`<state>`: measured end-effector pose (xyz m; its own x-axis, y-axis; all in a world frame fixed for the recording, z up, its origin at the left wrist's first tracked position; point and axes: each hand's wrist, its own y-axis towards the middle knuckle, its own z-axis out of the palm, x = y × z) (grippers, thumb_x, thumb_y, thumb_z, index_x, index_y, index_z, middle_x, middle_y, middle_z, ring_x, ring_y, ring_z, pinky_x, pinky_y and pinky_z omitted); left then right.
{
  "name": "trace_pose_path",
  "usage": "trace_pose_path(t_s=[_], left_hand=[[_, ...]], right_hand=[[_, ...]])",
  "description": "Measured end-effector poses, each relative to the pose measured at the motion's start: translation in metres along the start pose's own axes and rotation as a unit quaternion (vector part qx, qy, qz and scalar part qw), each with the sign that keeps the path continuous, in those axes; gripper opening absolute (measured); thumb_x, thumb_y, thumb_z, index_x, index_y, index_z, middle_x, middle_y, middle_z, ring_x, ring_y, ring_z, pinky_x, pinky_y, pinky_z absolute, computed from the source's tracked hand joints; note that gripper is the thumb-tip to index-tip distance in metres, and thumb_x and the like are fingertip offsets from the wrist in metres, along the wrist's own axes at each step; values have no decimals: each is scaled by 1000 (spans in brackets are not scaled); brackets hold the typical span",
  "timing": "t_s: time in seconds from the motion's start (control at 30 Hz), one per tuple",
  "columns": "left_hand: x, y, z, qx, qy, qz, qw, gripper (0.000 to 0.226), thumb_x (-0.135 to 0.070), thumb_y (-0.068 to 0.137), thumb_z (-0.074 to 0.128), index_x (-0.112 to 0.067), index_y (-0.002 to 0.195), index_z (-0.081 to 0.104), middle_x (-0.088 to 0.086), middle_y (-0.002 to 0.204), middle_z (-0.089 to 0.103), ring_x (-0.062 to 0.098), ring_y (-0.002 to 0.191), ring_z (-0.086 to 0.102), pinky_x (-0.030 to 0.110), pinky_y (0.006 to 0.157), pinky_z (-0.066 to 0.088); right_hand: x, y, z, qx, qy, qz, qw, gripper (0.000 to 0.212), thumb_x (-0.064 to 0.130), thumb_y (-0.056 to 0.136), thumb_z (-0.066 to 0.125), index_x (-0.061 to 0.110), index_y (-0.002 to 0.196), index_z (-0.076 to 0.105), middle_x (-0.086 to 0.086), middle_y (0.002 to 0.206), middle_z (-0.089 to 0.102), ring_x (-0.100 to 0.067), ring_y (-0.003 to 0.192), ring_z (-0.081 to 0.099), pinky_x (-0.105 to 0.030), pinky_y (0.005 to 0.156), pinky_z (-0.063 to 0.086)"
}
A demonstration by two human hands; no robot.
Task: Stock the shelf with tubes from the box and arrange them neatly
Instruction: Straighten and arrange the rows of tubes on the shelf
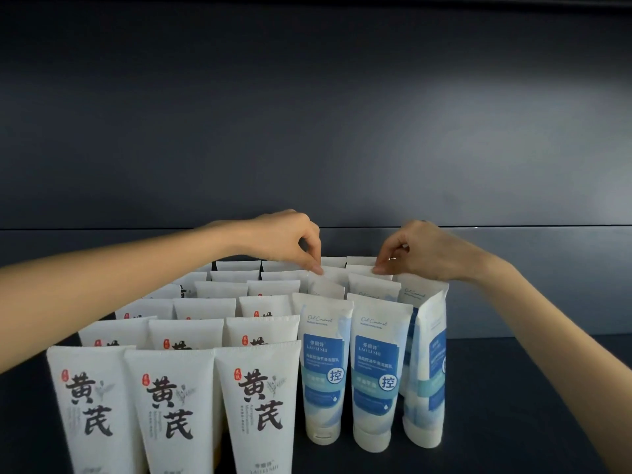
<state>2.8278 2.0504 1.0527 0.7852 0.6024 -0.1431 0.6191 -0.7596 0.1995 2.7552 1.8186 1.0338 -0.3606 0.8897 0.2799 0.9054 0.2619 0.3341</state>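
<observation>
Left hand (287, 242) and right hand (422, 251) each pinch a crimped top among back-row blue tubes (379, 367). White tubes (258, 405) stand cap-down in rows at left on dark shelf (513, 388).

Black-lettered white tubes (254, 405), blue-white tubes (323, 371)

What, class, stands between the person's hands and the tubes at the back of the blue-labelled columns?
Nothing visible. The left hand and right hand reach over the front rows from above, and each already pinches a crimped top among the back-row tubes. The front rows stand below the forearms, not in the path.
</observation>
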Motion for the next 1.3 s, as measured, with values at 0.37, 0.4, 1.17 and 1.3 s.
trace_pose_path(t_s=[0.37,0.4,1.17,1.3], left_hand=[[-5,-4,8,-36,-30,-24,999,13,-30,80,74,-18,77,75,-13,79,57,-1,64,51,29,65,40],[-5,-5,8,-34,-38,-23,998,13,-28,81,74,-16,79,75,-12,80,57,3,66,51,32,66,42],[-10,4,1,15,-29,-17,999,17,-46,73,74,-38,60,69,-15,78,66,-3,68,57,29,68,49],[-19,12,6,-2,-33,3,999,15,-52,72,73,-39,64,70,-15,82,64,-5,68,55,20,62,40]], right_hand=[[-3,-3,-2,-8,-9,4,1000,9,29,82,72,21,78,74,4,79,66,-6,72,55,-16,67,43],[-3,-3,-3,-10,-10,4,1000,9,29,82,72,21,77,73,-1,81,67,-11,74,56,-19,68,43],[-41,-21,-43,12,45,79,996,18,41,77,74,25,82,70,6,57,42,-13,55,37,-20,49,30],[-45,-23,-42,60,50,88,993,19,43,77,72,25,85,72,19,50,49,1,52,45,-21,62,32]])
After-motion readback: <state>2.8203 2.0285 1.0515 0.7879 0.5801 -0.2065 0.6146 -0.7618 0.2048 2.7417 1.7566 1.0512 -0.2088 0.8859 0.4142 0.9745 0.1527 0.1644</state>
